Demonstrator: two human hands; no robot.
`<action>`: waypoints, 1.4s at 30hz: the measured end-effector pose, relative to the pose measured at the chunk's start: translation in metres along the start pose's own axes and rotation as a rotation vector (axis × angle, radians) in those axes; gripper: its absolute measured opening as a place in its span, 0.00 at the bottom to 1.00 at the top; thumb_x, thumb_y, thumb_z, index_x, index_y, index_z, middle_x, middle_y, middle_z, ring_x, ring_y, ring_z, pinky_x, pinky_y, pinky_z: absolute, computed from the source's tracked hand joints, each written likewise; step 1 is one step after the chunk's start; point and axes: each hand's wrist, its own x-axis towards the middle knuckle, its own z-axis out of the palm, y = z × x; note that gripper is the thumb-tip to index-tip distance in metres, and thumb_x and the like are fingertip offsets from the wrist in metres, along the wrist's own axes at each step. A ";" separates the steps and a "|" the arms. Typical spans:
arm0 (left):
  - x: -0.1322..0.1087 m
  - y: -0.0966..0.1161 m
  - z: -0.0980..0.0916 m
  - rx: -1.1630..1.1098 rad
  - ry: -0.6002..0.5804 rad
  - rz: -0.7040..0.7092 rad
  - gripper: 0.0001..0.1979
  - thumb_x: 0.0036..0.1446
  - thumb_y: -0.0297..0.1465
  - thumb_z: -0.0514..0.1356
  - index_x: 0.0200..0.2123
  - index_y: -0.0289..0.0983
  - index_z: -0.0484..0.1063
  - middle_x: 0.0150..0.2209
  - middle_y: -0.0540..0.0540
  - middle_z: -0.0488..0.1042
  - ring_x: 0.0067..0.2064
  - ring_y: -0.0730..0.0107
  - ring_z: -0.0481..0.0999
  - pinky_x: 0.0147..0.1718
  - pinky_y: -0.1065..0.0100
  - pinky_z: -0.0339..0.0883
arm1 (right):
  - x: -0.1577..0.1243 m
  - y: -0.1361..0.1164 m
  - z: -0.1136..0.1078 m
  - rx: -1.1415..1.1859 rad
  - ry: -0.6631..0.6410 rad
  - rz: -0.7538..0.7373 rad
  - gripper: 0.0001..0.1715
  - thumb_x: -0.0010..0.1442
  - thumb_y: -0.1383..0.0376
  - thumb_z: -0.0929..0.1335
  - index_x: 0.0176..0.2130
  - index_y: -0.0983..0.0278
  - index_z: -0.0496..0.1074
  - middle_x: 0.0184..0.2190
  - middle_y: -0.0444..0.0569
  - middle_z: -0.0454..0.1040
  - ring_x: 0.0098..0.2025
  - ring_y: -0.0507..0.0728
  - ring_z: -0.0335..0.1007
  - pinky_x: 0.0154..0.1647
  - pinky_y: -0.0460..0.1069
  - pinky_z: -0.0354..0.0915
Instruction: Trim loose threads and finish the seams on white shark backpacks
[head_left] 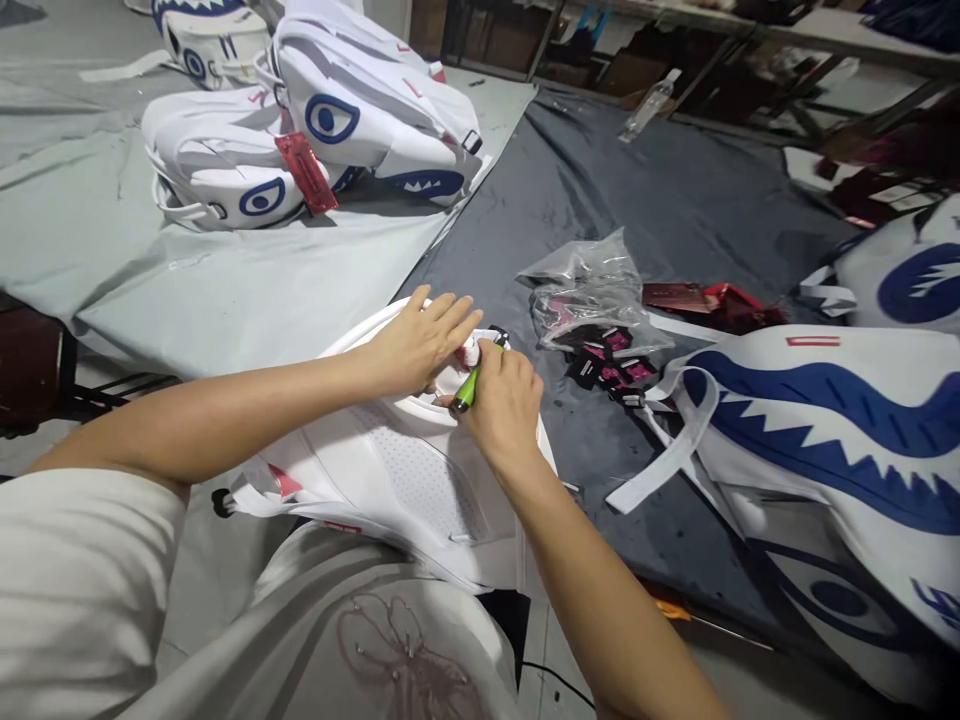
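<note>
A white backpack point(420, 480) with a dotted mesh panel lies against my body at the table's edge. My left hand point(424, 345) rests over its upper rim, fingers stretched out and slightly spread; the thumb is mostly hidden. Wrapped around a slim green tool with black ends point(466, 390) is my right hand point(506, 395), right beside the left. The tool's exact kind does not show. A small white piece with some red point(470, 352) sits between the two hands, partly covered by fingers.
Finished-looking white backpacks point(352, 110) with blue eyes stand at the back left. To the right lie a clear plastic bag point(589, 290), black and pink tags point(611, 365) and another shark-mouth backpack point(840, 430). A clear bottle point(651, 105) lies at the far edge.
</note>
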 end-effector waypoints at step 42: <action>-0.003 -0.005 -0.003 -0.056 -0.105 -0.192 0.48 0.53 0.40 0.68 0.70 0.37 0.47 0.72 0.34 0.47 0.66 0.43 0.55 0.53 0.49 0.65 | -0.027 0.022 -0.022 0.510 0.288 -0.018 0.20 0.67 0.53 0.62 0.47 0.63 0.72 0.37 0.52 0.78 0.39 0.60 0.74 0.45 0.56 0.66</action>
